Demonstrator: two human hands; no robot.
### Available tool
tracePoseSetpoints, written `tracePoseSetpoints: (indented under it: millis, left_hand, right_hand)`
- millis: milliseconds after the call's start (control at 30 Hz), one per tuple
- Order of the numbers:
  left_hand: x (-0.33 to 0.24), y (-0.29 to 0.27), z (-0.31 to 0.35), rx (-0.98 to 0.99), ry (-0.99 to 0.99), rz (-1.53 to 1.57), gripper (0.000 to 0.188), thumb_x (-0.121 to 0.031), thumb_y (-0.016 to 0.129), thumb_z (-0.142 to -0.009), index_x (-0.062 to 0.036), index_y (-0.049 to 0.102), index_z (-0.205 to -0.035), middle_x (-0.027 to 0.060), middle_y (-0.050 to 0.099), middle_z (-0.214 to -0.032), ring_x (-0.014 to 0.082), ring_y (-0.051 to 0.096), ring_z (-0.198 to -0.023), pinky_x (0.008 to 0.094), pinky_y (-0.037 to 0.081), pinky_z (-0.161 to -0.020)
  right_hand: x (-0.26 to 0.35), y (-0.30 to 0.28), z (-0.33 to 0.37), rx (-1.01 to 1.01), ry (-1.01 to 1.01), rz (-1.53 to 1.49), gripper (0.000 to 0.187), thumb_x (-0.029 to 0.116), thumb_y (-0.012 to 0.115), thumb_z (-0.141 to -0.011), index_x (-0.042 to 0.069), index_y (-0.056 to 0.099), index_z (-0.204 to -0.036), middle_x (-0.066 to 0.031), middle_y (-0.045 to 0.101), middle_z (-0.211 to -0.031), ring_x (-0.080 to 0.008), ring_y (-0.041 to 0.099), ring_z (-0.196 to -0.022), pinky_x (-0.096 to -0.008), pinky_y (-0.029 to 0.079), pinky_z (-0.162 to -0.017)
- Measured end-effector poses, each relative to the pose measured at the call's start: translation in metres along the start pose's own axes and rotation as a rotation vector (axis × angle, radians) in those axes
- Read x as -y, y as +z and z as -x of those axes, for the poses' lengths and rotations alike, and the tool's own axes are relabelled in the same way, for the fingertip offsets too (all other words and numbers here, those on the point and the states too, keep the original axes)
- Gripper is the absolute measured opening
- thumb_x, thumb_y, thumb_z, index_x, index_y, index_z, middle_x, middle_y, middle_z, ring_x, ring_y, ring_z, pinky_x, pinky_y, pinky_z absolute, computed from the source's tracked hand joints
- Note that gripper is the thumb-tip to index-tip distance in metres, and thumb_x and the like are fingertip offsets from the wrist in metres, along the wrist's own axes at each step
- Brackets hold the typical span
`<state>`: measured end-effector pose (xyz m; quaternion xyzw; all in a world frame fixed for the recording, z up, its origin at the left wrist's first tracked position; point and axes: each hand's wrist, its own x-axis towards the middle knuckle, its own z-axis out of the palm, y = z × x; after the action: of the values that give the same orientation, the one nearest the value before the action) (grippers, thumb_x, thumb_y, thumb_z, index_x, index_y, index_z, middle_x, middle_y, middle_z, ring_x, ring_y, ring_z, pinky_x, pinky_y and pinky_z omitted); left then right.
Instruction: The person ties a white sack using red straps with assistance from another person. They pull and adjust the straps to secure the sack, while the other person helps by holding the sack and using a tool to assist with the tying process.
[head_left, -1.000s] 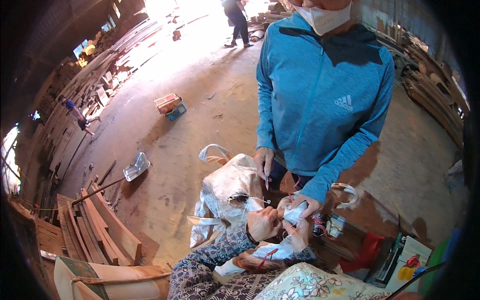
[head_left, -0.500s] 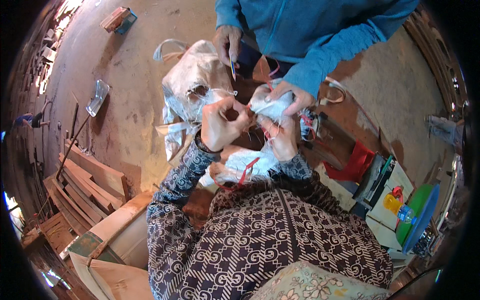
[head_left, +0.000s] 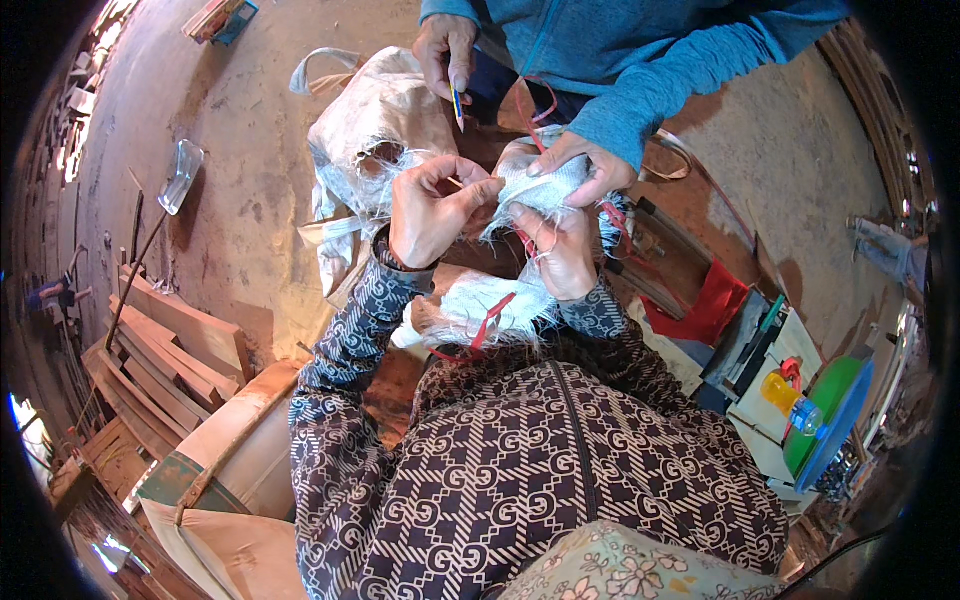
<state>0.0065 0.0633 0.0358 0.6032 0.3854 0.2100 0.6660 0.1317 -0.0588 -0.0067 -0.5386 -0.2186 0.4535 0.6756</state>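
The white wrapping (head_left: 545, 188) looks woven, frayed; planks (head_left: 200, 322) matt wood; scoop (head_left: 182, 178) glossy.

We are facing a co-worker (head_left: 640, 55), a cloth (head_left: 543, 188) sitting between us; a sack (head_left: 398, 108) is resting to our left, planks (head_left: 185, 345) are lying farther left, and a bottle (head_left: 792, 403) is lying to our right.

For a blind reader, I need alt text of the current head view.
The person's right grip touches frayed white woven fabric held by a co-worker in blue, who also holds a pencil; the left grip is pinched near the fabric.
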Motion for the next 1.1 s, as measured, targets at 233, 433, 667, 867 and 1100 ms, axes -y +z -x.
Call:
tracePoseSetpoints:
  millis: [233,433,667,867,1100]
  left_hand:
    - [0.002,0.0,-0.004,-0.014,-0.122,0.313,0.009,-0.009,0.07,-0.087,-0.0023,0.066,-0.085,-0.0017,0.058,-0.065,0.004,0.047,-0.051,0.0193,0.034,-0.044]
    - [-0.024,-0.059,-0.009,-0.332,0.296,0.507,0.012,-0.015,0.066,-0.091,-0.0061,0.065,-0.1,-0.0032,0.056,-0.077,0.0058,0.045,-0.061,0.0214,0.037,-0.055]
    - [-0.109,-0.271,0.077,-0.409,0.637,1.032,0.015,-0.003,0.062,-0.088,0.0035,0.059,-0.101,0.0026,0.05,-0.074,0.0101,0.043,-0.06,0.0219,0.034,-0.055]
    - [-0.058,-0.532,0.208,-1.308,0.516,0.189,0.024,-0.004,0.063,-0.088,0.0003,0.058,-0.11,0.0028,0.051,-0.09,0.0113,0.047,-0.076,0.0243,0.04,-0.059]
    - [0.013,-0.527,0.211,-1.586,-0.215,-0.868,0.034,-0.009,0.065,-0.088,-0.0035,0.059,-0.121,0.0045,0.055,-0.116,0.0138,0.052,-0.1,0.026,0.049,-0.068]
  right_hand:
    - [0.011,0.002,-0.001,0.063,0.021,0.01,0.028,0.009,0.068,-0.09,0.0,0.064,-0.116,-0.0049,0.067,-0.109,-0.0124,0.062,-0.098,-0.029,0.049,-0.087]
    - [0.03,-0.014,0.0,0.191,-0.113,0.162,0.029,0.01,0.067,-0.092,-0.002,0.062,-0.117,-0.0073,0.068,-0.108,-0.0136,0.062,-0.099,-0.0294,0.049,-0.088]
    - [0.059,-0.068,0.005,0.285,0.022,0.476,0.029,0.008,0.065,-0.093,-0.001,0.06,-0.12,-0.0088,0.067,-0.11,-0.0147,0.063,-0.1,-0.0297,0.05,-0.091]
    - [0.072,-0.123,0.005,0.083,0.003,0.577,0.022,0.007,0.06,-0.095,0.0,0.063,-0.116,-0.0083,0.068,-0.11,-0.0146,0.063,-0.102,-0.0293,0.051,-0.09]
    - [0.091,-0.155,0.012,-0.14,-0.012,0.498,0.024,0.012,0.058,-0.097,0.0,0.063,-0.118,-0.0078,0.068,-0.111,-0.0144,0.063,-0.1,-0.0292,0.05,-0.091]
